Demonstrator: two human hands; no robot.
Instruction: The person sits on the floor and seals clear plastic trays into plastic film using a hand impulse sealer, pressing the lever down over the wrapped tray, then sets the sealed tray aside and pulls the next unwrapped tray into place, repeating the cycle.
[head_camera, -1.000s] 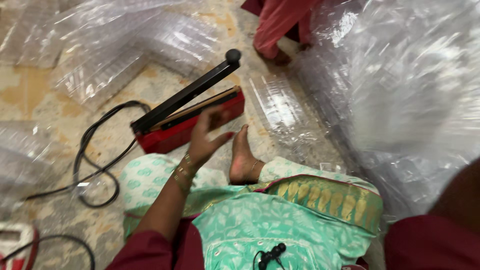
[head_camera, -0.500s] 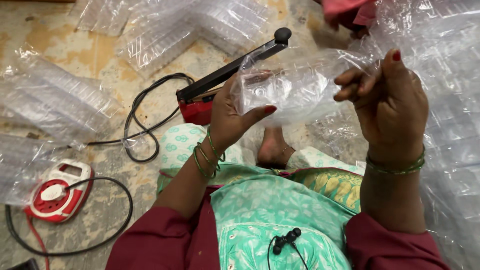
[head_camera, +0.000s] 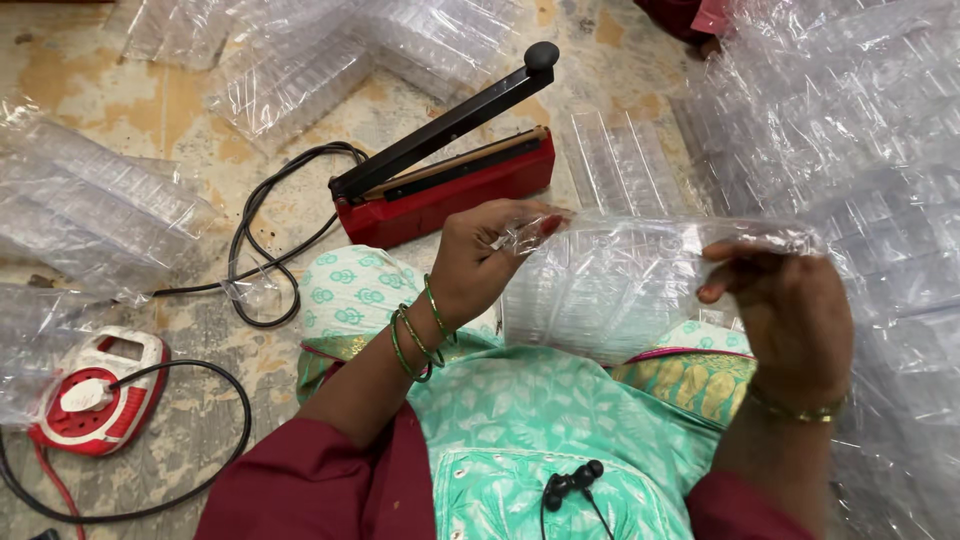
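Left hand: my left hand (head_camera: 480, 262) is raised, fingertips (head_camera: 548, 224) pinched shut, palm turned toward me.
Right hand: my right hand (head_camera: 785, 315) is level with it, fingers curled closed, back facing me.
Forearms: both angled upward, well apart.

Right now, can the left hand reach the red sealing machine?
Probably yes: the left hand is just beside the red sealing machine, with nothing between them, but it is pinching the clear plastic bag also held by the right hand.

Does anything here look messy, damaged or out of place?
Nothing looks damaged. The clear plastic bag of ribbed trays is held level between the left hand and right hand. The black cord by the red heat sealer lies in loose loops.
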